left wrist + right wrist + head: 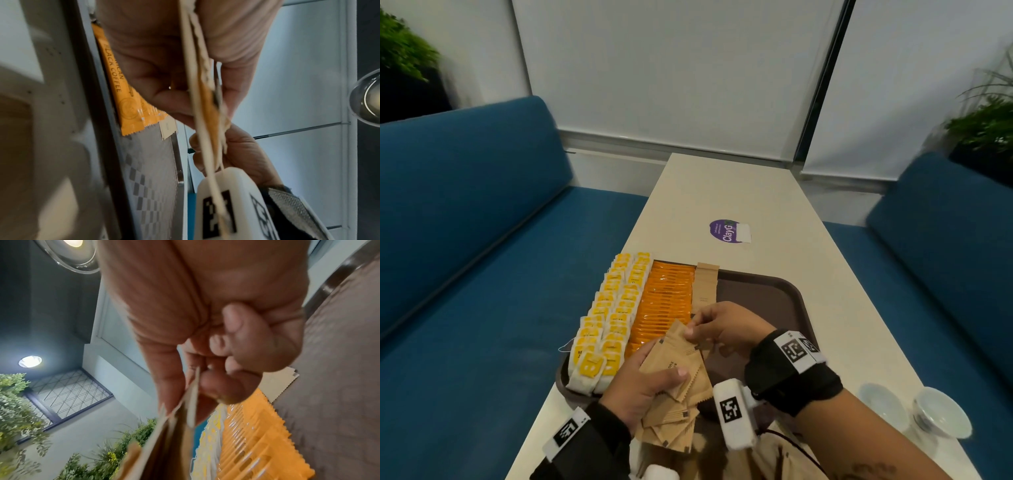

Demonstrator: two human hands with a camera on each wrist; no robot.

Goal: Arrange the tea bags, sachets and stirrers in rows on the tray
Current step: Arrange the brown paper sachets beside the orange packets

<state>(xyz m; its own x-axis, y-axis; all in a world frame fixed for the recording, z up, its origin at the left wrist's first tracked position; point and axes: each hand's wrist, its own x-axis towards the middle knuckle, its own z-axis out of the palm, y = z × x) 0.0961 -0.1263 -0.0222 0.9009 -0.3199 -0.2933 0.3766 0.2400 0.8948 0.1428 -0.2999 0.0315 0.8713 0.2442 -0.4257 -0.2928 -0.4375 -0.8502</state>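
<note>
A dark brown tray (767,294) lies on the pale table. Two rows of yellow tea bags (606,322) fill its left side, beside a row of orange coffee sachets (664,301) and a short row of brown sachets (705,284). My left hand (650,380) grips a fanned stack of brown paper sachets (674,383) above the tray's near edge. My right hand (722,325) pinches the top sachet of that stack at its far corner. In the left wrist view the stack (205,97) shows edge-on, and in the right wrist view a sachet (191,399) sits between thumb and fingers.
A purple round sticker (727,231) lies on the table beyond the tray. Two clear glass bowls (914,411) stand at the near right. Blue benches (482,240) flank the table, with plants at both far corners. The tray's right half is bare.
</note>
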